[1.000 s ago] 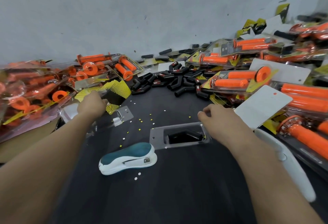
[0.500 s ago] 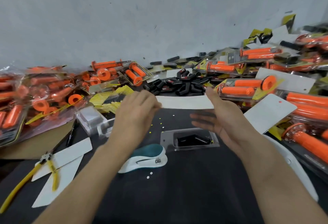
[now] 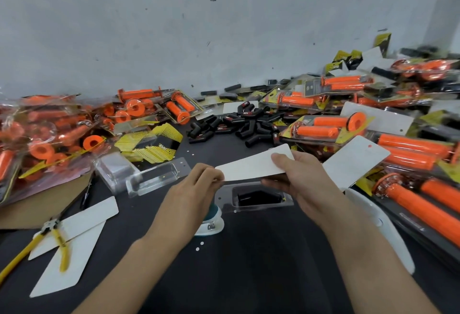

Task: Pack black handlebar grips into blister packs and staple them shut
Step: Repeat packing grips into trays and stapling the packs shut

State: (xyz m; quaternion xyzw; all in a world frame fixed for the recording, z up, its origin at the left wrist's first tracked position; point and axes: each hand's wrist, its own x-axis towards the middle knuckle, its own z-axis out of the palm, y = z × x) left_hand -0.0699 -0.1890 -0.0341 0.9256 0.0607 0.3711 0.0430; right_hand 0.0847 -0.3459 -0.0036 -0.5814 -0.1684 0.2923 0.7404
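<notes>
A white backing card (image 3: pixel 251 166) hangs in the air above a clear blister pack (image 3: pixel 254 198) that lies on the dark table with black grips inside its pocket. My left hand (image 3: pixel 194 189) pinches the card's left end. My right hand (image 3: pixel 301 179) grips the right end, thumb on top and fingers underneath. A pile of loose black handlebar grips (image 3: pixel 239 125) lies further back at the centre. The white and teal stapler (image 3: pixel 211 222) sits just left of the blister pack, mostly hidden behind my left wrist.
Packed orange grips (image 3: pixel 323 129) are heaped at right and at left (image 3: pixel 49 137). Empty clear blisters (image 3: pixel 151 176) and yellow printed cards (image 3: pixel 151 144) lie at left centre. Yellow-handled pliers (image 3: pixel 53 241) rest on white cards (image 3: pixel 74 244) at front left. Another white card (image 3: pixel 353 161) leans at right.
The card has come down towards me, closer over the blister pack. My right hand, open half a second ago, now grips its right end. The head view shifted slightly.
</notes>
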